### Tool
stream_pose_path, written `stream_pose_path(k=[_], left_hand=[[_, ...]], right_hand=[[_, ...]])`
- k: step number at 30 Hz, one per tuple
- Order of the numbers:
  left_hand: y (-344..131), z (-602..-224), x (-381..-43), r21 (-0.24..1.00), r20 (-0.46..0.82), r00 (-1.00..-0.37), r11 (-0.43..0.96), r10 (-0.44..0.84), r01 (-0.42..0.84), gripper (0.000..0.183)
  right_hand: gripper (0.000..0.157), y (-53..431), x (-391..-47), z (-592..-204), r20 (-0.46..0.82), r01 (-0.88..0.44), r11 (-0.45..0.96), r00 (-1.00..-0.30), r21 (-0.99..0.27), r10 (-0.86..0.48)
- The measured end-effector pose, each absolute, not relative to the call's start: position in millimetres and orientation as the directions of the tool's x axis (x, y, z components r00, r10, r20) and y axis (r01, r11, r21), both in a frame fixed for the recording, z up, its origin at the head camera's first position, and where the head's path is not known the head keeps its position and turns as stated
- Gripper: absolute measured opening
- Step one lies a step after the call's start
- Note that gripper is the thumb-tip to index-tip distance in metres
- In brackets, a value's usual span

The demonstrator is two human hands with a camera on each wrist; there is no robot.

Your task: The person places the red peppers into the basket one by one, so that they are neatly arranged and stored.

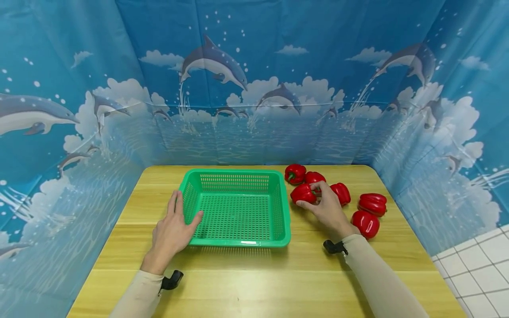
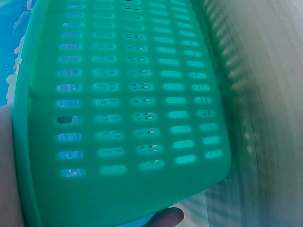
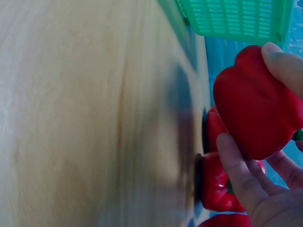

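Head view: right hand (image 1: 329, 211) is grasping a red pepper (image 1: 302, 194) just right of the green basket (image 1: 234, 243).
The left hand (image 1: 172, 232) is resting extended fingers at the basket's left rim. Pick-up is apparently the step in hand; the next move is likely calling for a steady pinch, clear of neighbouring peppers (image 1: 340, 194).

Long beige sleeves (image 1: 381, 281) meet black wrist mounts (image 1: 172, 281)

A dolphin-print curtain (image 1: 254, 137) hangs beside white tiles (image 1: 482, 270).
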State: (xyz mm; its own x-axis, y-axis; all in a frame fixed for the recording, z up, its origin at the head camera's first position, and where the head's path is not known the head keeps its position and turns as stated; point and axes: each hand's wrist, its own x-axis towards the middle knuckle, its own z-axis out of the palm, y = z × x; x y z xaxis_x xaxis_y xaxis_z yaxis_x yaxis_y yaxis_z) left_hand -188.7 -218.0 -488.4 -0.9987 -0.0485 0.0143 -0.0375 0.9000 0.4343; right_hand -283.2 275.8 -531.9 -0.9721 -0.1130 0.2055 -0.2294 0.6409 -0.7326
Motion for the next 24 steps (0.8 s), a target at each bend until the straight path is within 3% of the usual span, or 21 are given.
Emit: stream_pose_path(k=[15, 24], left_hand=[[-219.2, -484.3, -182.4, 0.479, -0.015, -0.997, 0.875, -0.07, -0.069, 0.111], [-220.3, -483.6, -178.3, 0.519, -0.012, -0.997, 0.852, -0.073, -0.069, 0.109]], right_hand=[[0.064, 276.7, -275.8, -493.1, 0.438, -0.367, 0.689, -0.895, -0.625, -0.08], [0.066, 251.0, -270.8, -453.2, 0.426, -0.424, 0.65, -0.889, -0.63, -0.168]])
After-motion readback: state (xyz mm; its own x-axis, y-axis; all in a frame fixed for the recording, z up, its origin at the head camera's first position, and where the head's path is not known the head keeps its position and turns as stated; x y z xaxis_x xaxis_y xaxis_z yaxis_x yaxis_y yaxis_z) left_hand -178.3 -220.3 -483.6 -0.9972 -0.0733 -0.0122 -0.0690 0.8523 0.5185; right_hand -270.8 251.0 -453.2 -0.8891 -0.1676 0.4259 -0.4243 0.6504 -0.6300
